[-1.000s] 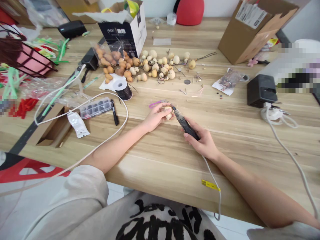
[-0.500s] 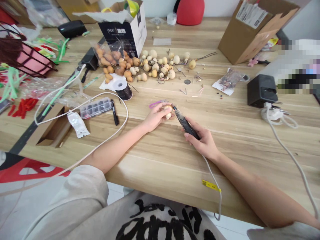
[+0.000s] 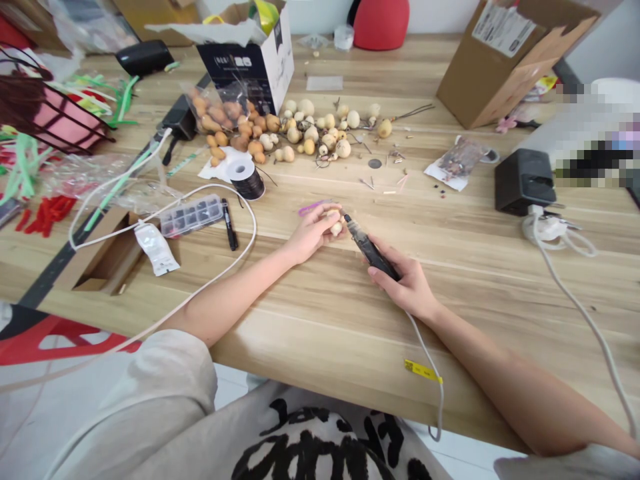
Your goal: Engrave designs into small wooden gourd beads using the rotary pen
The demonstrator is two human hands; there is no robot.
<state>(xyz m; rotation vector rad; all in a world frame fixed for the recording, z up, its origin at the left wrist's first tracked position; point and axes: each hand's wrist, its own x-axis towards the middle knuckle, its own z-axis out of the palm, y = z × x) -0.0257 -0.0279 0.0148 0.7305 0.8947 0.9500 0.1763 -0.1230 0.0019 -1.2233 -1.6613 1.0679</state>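
Observation:
My left hand (image 3: 310, 235) pinches a small pale gourd (image 3: 335, 225) against the wooden table (image 3: 320, 313). My right hand (image 3: 404, 283) grips a slim black corded tool (image 3: 369, 250) like a pen, its tip touching the small gourd. The tool's grey cord (image 3: 431, 373), with a yellow tag, trails off the table's front edge. A purple loop (image 3: 311, 208) lies just behind my left fingers.
A heap of tan and pale gourds (image 3: 280, 133) lies at the back by an open dark box (image 3: 253, 57). A thread spool (image 3: 245, 179), a black marker (image 3: 229, 223), a compartment case (image 3: 193, 216), a white cable (image 3: 165, 200), a cardboard box (image 3: 505, 60) and a black device (image 3: 524, 180) surround me.
The small gourd has turned slightly in my left fingers; the tool tip stays on it. Both arms are otherwise in the same place.

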